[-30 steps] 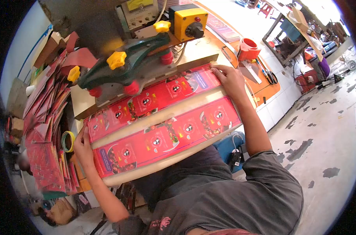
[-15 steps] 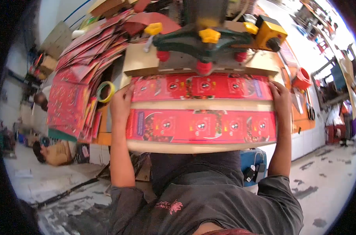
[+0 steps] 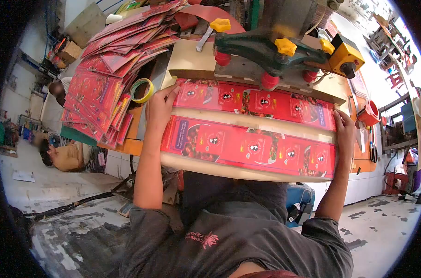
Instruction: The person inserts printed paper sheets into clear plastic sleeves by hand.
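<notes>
A long red printed packaging strip (image 3: 226, 97) lies on a pale board (image 3: 205, 163), its far edge close to the press. My left hand (image 3: 161, 105) is closed at its left end, with thumb and fingertips on the corner. At the opposite end, my right hand (image 3: 344, 129) has its fingertips on the strip's right corner. Nearer my body, a second red printed strip (image 3: 238, 144) lies parallel, between my forearms. A bar of the board shows between the two. Just beyond the far strip stands a dark green press head (image 3: 256, 50) with yellow knobs and red feet.
Red printed sheets (image 3: 92, 85) are heaped at the left, beside a yellow tape roll (image 3: 142, 91). A yellow control box (image 3: 345, 56) is mounted right of the press. Further right are a red tape dispenser (image 3: 369, 112) and scissors (image 3: 373, 150). Another person (image 3: 69, 155) is low at the left.
My view has swung, so the board and press now look tilted, lower on the right. Both hands stay at the ends of the far strip.
</notes>
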Demonstrator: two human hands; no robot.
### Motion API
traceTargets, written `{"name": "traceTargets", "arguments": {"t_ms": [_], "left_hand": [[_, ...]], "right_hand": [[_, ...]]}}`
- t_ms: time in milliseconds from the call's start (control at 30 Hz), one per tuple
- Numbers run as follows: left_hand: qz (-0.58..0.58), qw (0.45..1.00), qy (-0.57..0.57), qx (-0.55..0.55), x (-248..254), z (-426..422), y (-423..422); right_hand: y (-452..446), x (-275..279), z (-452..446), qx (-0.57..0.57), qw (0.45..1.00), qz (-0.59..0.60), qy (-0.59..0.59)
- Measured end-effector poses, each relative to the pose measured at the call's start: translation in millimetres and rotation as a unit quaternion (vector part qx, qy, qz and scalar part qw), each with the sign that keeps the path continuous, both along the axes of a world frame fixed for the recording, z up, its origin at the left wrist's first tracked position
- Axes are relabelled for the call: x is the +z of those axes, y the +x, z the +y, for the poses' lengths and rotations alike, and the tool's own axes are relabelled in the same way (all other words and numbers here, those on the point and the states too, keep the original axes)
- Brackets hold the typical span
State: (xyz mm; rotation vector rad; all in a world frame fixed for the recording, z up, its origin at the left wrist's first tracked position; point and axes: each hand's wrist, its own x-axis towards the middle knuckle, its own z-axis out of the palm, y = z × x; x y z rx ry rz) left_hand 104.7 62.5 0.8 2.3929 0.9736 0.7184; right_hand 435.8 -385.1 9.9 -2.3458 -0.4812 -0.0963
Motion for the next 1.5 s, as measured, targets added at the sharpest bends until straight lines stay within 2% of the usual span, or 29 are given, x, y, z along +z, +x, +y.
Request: {"name": "traceTargets", "arguments": {"t_ms": [133, 200, 267, 367, 500, 567, 667, 767, 833, 1300, 1500], "left_hand": [[-0.015, 1.0, 0.01, -0.004, 0, -2, -1], [0.037, 0.999, -0.021, 0.005, 4, -2, -1], [-0.016, 0.999, 0.003, -0.038, -10, 8, -2], [-0.01, 0.998, 0.009, -0.057, 5, -7, -2], [-0.026, 0.998, -0.039, -0.042, 11, -9, -15], [-0.03, 0.995, -0.06, -0.076, 12, -7, -25], [-0.014, 0.994, -0.074, -0.076, 19, -12, -27], [-0.016, 0.996, -0.033, -0.079, 12, -9, -27], [-0.051, 0.993, -0.03, -0.103, 3, -3, -27], [-0.049, 0.994, -0.049, -0.09, 7, -10, -27], [-0.039, 0.995, -0.047, -0.083, 5, -10, -25]], "right_hand": [[9, -16, -3, 0.018, 0.999, -0.019, 0.028], [4, -9, -5, 0.013, 0.999, -0.016, 0.035], [-4, -4, -3, -0.007, 0.999, -0.043, 0.017], [5, -13, -12, 0.002, 0.997, -0.073, 0.004], [-13, 9, -17, 0.023, 0.999, 0.019, 0.035], [-24, 17, -21, 0.035, 0.998, 0.028, 0.034], [-33, 25, -16, 0.017, 0.999, 0.041, -0.014], [-33, 8, -15, 0.039, 0.998, 0.007, 0.058], [-33, 6, -14, 0.042, 0.997, 0.007, 0.065], [-33, 4, -13, 0.041, 0.998, -0.016, 0.051], [-36, 7, -12, 0.036, 0.996, -0.005, 0.086]]}}
